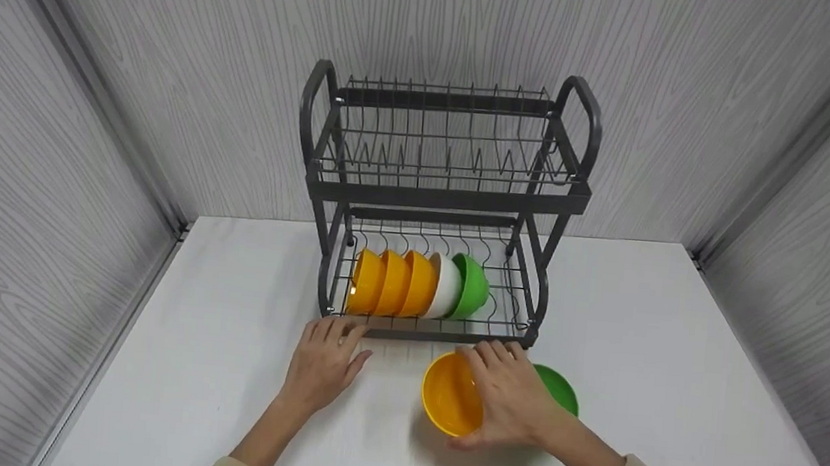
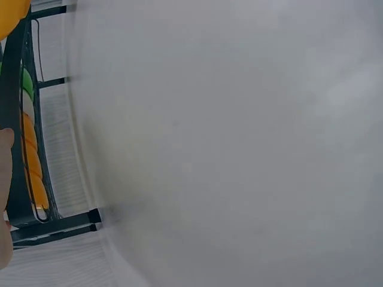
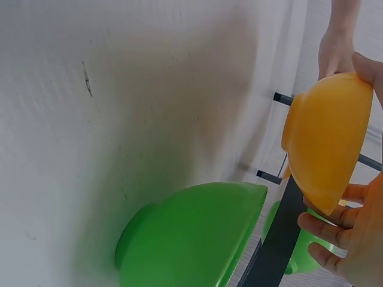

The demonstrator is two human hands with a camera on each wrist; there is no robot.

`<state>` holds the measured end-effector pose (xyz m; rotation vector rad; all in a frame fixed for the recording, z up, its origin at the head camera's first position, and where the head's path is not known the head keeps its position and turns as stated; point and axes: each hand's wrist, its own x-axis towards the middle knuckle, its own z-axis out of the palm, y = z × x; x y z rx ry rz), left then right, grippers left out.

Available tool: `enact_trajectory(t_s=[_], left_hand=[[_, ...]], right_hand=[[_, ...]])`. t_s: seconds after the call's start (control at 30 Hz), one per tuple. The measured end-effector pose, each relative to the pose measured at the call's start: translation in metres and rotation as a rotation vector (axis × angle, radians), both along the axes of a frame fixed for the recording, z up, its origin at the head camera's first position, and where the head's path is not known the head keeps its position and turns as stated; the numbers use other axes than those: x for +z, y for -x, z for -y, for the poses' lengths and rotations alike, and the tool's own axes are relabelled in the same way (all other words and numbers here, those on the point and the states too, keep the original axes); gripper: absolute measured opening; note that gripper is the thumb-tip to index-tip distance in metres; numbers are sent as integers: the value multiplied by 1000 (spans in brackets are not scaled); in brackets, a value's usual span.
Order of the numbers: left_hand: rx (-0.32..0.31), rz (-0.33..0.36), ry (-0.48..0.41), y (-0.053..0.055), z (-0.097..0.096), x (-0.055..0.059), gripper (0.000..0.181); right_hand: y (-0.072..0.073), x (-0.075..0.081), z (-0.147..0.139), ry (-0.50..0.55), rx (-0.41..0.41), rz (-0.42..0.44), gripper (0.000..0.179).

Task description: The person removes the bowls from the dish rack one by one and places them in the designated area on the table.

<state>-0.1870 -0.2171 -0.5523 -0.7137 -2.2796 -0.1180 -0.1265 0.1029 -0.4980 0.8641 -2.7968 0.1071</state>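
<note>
My right hand grips a yellow-orange bowl by opposite sides of its rim, thumb on the near side and fingers on the far side. In the right wrist view the bowl is tilted and held above the table. A green bowl, partly hidden by that hand in the head view, stands on the table to the right. At the front left corner of a dark two-tier dish rack, my left hand rests its fingers on the front rail, with the thumb held apart.
On the rack's lower tier stand several bowls on edge in a row: orange bowls at left, a white bowl, then a green bowl. Wire slots fill the upper tier. Pale wood-grain walls enclose the white table.
</note>
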Motion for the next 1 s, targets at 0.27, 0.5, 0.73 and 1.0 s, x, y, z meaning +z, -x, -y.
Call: enact_trajectory(t_s=[0.27, 0.5, 0.73, 1.0], left_hand=[[0, -26, 12, 7, 1, -2, 40], [-3, -17, -2, 9, 0, 1, 31], [9, -53, 10, 11, -1, 0, 25], [28, -73, 19, 11, -2, -1, 23]], right_hand=[[1, -4, 1, -14, -1, 0, 123], [1, -6, 1, -24, -2, 6, 123], [1, -9, 2, -33, -2, 7, 123], [2, -14, 2, -48, -6, 14, 120]])
